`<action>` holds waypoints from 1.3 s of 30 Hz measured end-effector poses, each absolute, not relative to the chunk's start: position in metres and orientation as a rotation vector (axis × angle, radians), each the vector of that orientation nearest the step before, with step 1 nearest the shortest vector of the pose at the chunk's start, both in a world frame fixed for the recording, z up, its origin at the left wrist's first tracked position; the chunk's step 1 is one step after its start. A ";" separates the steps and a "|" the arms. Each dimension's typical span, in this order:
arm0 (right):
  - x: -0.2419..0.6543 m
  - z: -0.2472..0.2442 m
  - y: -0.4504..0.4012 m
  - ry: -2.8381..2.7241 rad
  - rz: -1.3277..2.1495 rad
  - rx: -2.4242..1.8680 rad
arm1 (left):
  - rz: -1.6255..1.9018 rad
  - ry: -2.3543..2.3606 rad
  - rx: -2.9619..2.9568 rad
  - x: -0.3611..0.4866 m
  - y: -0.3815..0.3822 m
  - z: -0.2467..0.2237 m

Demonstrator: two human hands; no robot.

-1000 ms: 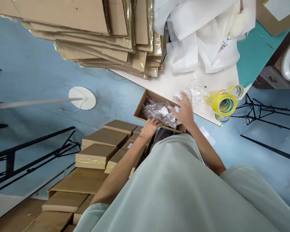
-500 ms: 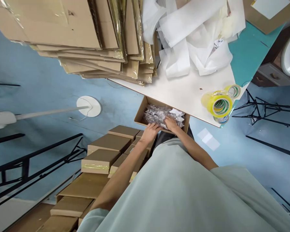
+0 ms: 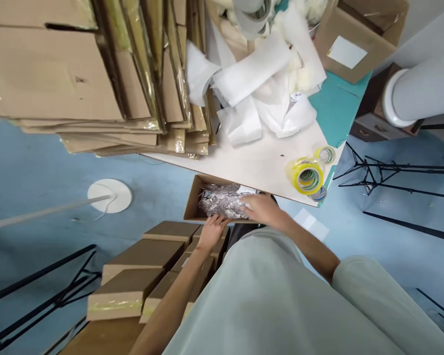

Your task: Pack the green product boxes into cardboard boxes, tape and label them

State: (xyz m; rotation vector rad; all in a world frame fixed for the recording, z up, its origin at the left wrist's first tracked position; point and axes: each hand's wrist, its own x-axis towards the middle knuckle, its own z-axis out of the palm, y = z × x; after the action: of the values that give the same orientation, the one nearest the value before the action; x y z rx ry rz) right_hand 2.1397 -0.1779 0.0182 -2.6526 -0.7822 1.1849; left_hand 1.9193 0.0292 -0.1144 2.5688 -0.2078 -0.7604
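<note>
An open cardboard box (image 3: pixel 193 198) sits at the table's front edge, close to my body. Crumpled clear plastic (image 3: pixel 222 201) fills it, with some white paper showing at its right side. My left hand (image 3: pixel 212 232) is closed over the near rim of the box, its fingertips reaching inside against the plastic. Above the right end of the box is my right hand (image 3: pixel 262 209), fingers pointing left at the plastic. Its fingertips are smeared and partly hidden, so their grip cannot be made out.
Flattened cardboard (image 3: pixel 52 74) is stacked on the table's left. White foam sheets (image 3: pixel 251 74) lie mid-table, tape rolls (image 3: pixel 308 178) near its right corner. Another open carton (image 3: pixel 350 42) stands behind. Closed boxes (image 3: pixel 144 259) are piled at my left; a white stand base (image 3: pixel 109 195) is on the floor.
My view has shifted, so the table and box appear lower and further left. My right hand has come up and toward the box's right end; my left hand stays at the near rim.
</note>
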 end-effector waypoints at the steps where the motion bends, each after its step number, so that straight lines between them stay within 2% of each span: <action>1: 2.172 0.027 -0.191 -0.795 1.076 -2.672 | -0.757 -0.203 2.575 1.921 0.030 -0.115; 3: 2.248 0.036 -0.213 -0.787 0.725 -2.834 | -0.758 -0.190 2.587 1.926 0.030 -0.115; 5: 2.324 0.031 -0.227 -0.681 0.590 -3.017 | -0.774 -0.186 2.596 1.931 0.029 -0.112; 9: 2.407 0.006 -0.216 -0.842 0.918 -3.027 | -0.823 -0.188 2.620 1.943 0.028 -0.105; 14: 2.389 -0.008 -0.144 -1.166 0.878 -2.739 | -0.869 -0.162 2.667 1.956 0.027 -0.098; 18: 2.365 -0.001 -0.107 -1.199 0.989 -2.703 | -0.873 -0.153 2.676 1.962 0.026 -0.098; 22: 2.390 0.013 -0.141 -1.069 0.827 -2.769 | -0.859 -0.136 2.670 1.962 0.024 -0.100; 24: 2.420 0.011 -0.177 -0.798 0.691 -2.887 | -0.861 -0.124 2.670 1.961 0.024 -0.102; 29: 2.478 -0.025 -0.245 -0.501 0.719 -2.990 | -0.882 -0.122 2.664 1.956 0.027 -0.108; 36: 2.497 -0.048 -0.245 -0.572 0.588 -3.003 | -0.885 -0.124 2.669 1.949 0.030 -0.111; 39: 2.515 -0.047 -0.239 -0.624 0.674 -3.018 | -0.891 -0.132 2.662 1.950 0.029 -0.110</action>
State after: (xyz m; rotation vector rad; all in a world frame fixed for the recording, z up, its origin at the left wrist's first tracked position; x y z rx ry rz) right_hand 2.5147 -0.2388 -0.0472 -3.0185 -0.6244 0.6737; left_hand 1.9498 0.0292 -0.1097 2.6620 -0.1317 -0.8907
